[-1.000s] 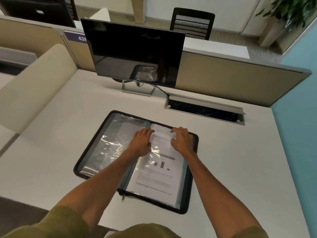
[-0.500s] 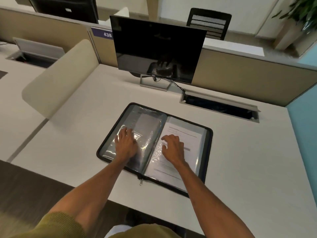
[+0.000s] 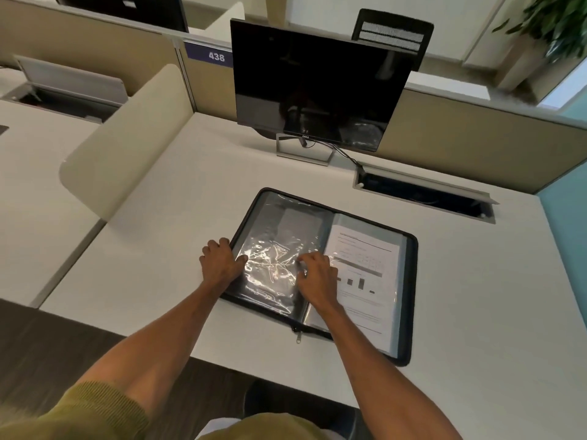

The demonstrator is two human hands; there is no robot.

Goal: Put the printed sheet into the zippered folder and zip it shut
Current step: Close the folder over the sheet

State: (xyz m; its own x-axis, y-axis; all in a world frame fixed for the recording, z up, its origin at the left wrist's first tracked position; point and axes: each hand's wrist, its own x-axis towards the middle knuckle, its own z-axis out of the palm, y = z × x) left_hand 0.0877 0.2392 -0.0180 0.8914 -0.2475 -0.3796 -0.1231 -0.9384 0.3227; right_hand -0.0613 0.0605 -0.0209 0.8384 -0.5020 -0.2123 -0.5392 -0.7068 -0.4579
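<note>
A pale off-white counter (image 3: 165,217) stands in an open office, fenced by beige partition panels (image 3: 476,144), with a teal wall at the right. At the far side sits a dark flat monitor (image 3: 317,81) badged DELL; a purple tag (image 3: 209,55) on the partition reads 438. The black zippered folder (image 3: 413,300) lies open near the counter's near edge, its clear plastic sleeves (image 3: 276,249) glossy. The white printed sheet (image 3: 365,281) sits inside the right-hand sleeve. The left hand (image 3: 222,262) grips the folder's left edge, fingers curled over it. The right hand (image 3: 317,274) rests by the spine, fingers bent; whether it holds anything I cannot tell.
</note>
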